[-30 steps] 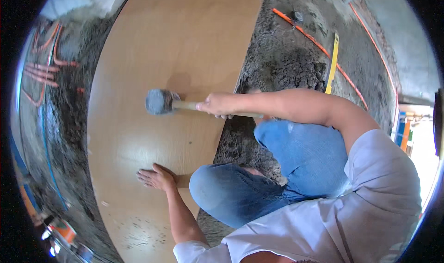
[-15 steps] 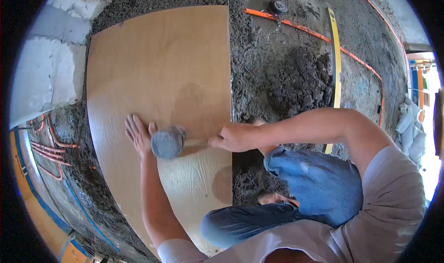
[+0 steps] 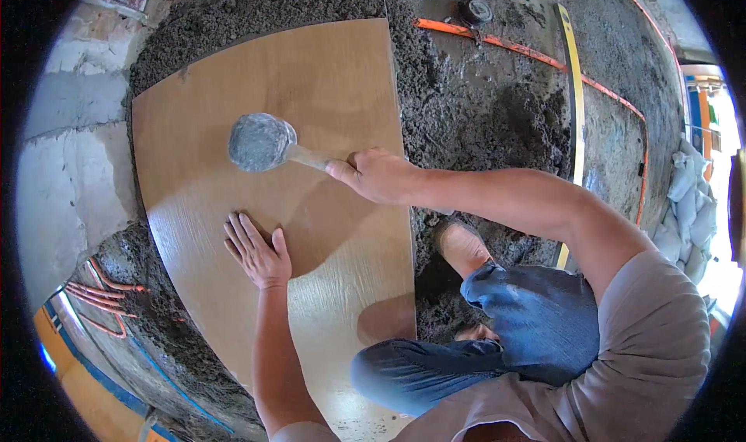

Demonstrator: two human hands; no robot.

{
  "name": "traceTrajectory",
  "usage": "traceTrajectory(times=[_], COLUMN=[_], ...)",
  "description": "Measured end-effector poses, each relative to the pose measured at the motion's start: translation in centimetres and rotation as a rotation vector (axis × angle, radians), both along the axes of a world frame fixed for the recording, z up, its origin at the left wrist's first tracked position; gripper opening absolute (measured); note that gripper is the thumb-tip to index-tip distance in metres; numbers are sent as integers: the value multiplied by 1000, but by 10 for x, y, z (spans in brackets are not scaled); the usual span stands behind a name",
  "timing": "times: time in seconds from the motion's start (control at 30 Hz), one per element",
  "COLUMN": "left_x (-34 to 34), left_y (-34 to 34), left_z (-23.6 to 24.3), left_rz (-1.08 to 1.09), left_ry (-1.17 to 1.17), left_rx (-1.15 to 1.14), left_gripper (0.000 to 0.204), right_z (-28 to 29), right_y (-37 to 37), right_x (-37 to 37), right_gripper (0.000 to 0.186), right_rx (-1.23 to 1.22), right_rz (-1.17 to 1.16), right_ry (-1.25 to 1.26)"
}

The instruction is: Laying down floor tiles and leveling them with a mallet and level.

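My right hand (image 3: 371, 175) is closed round the wooden handle of a mallet (image 3: 260, 142), whose thick grey head is over the far half of a large tan tile (image 3: 342, 77). Whether the mallet touches the tile, I cannot tell. Flat on the tile's wood-grain surface rests my left hand (image 3: 260, 257), fingers spread, nearer to me than the mallet head. The tile lies on a bed of dark, damp mortar (image 3: 217, 26). My bent knee is at the tile's right edge.
A yellow spirit level (image 3: 573, 85) lies on the right, across an orange conduit (image 3: 536, 52). Near the conduit's far end sits a dark round object (image 3: 475, 12). Red pipes (image 3: 101, 294) rise at the left beside a pale wall block (image 3: 81, 178). Several white sacks (image 3: 688, 201) are piled far right.
The mallet has moved forward and left over the tile, away from my left hand. My view has shifted slightly. The left hand stays flat on the tile.
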State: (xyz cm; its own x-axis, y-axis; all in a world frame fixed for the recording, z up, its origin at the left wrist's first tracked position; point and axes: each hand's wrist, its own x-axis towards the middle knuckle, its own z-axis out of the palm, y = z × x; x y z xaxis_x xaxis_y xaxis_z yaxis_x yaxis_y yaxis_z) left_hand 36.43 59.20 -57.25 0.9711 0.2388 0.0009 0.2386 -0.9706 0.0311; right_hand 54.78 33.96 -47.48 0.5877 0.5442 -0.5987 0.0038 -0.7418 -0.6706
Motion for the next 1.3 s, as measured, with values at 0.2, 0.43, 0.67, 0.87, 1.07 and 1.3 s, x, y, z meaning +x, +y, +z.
traceTrajectory(times=[0.2, 0.43, 0.67, 0.87, 1.07, 1.3], left_x=[2, 4, 7, 85, 99, 91], left_y=[0, 0, -1, 18, 19, 23], left_z=[6, 7, 12, 21, 16, 10], left_rz=[12, 32, 26, -219, -233, -234], left_ry=[11, 52, 86, 71, 59, 51], left_rx=[-15, -46, -47, -176, -200, -253], left_gripper=[77, 80, 80, 76, 74, 75], right_z=[3, -17, -24, -22, -16, -3], right_y=[1, 11, 51, 51, 48, 71], right_x=[-3, 4, 20, 23, 36, 47], right_gripper=[68, 58, 42, 48, 46, 43], right_rx=[22, 11, 191, 171, 127, 40], right_rz=[57, -106, -143, -27, -164, -244], right_ry=[-22, 303, 300, 146, 602, 597])
